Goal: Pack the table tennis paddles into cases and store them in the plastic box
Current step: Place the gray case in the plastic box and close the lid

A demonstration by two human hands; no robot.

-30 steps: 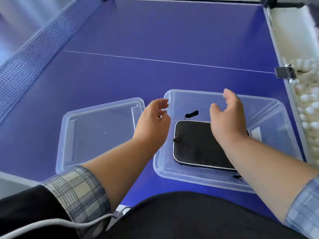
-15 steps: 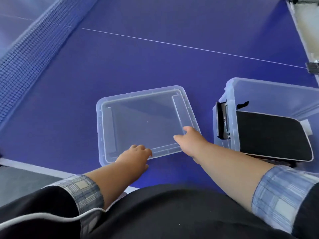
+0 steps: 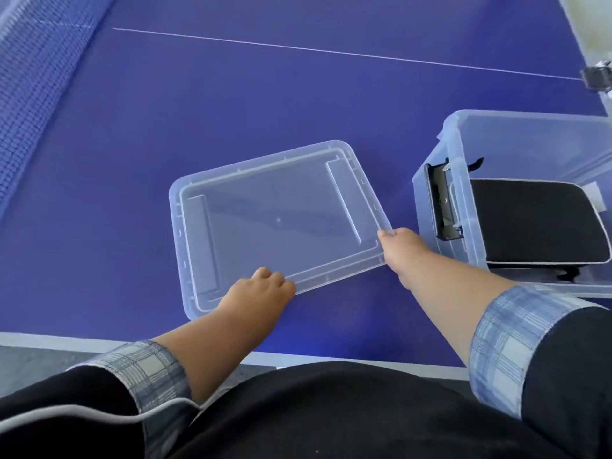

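Setting: I log this as a table tennis room. Evidence: the work surface is a blue playing table point(image 3: 298, 104) with a thin white centre line point(image 3: 331, 52), a mesh net point(image 3: 36, 71) stretched along its left side, and a metal net clamp point(image 3: 598, 78) at the right edge.

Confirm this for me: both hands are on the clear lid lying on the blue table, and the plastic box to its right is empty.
Not quite. The head view shows the left hand and right hand on the clear lid lying on the blue table, but the plastic box to its right is not empty: a black paddle case lies inside.
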